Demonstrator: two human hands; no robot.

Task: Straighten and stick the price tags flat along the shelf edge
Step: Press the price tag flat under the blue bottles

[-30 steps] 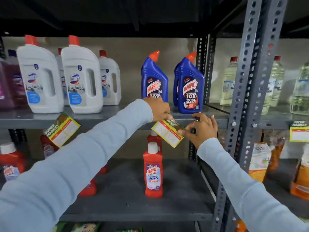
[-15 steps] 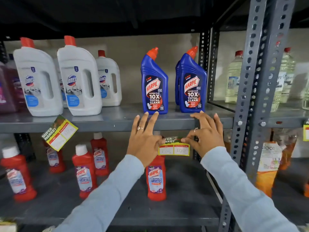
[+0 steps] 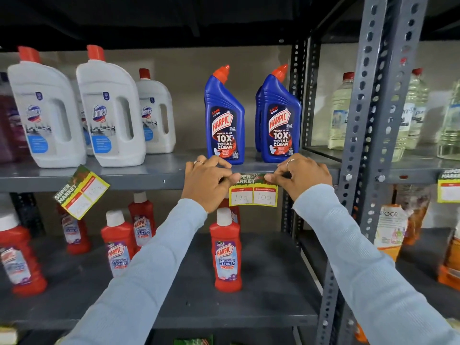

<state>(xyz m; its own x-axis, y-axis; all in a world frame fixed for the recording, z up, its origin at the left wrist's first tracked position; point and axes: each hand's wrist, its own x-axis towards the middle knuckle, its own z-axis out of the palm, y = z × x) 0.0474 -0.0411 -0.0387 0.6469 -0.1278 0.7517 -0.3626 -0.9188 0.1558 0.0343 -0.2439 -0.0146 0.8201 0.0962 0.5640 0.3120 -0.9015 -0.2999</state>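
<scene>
A yellow and green price tag [image 3: 252,194] reading 120 and 100 hangs level on the grey shelf edge [image 3: 139,181] below two blue Harpic bottles [image 3: 224,118]. My left hand [image 3: 207,181] presses the tag's top left corner with its fingertips. My right hand [image 3: 302,176] presses the top right corner. A second price tag [image 3: 81,191] hangs crooked on the same edge to the left, under the white Domex bottles [image 3: 109,110]. A third tag [image 3: 449,186] sits at the far right.
Red Harpic bathroom cleaner bottles [image 3: 227,255] stand on the lower shelf below my hands. A perforated grey upright [image 3: 373,135] divides this bay from the right one, which holds clear oil bottles [image 3: 341,113] and orange packets [image 3: 390,230].
The tag went from tilted to level and was lifted onto the shelf edge. Both hands moved up to its top corners, and my view came closer.
</scene>
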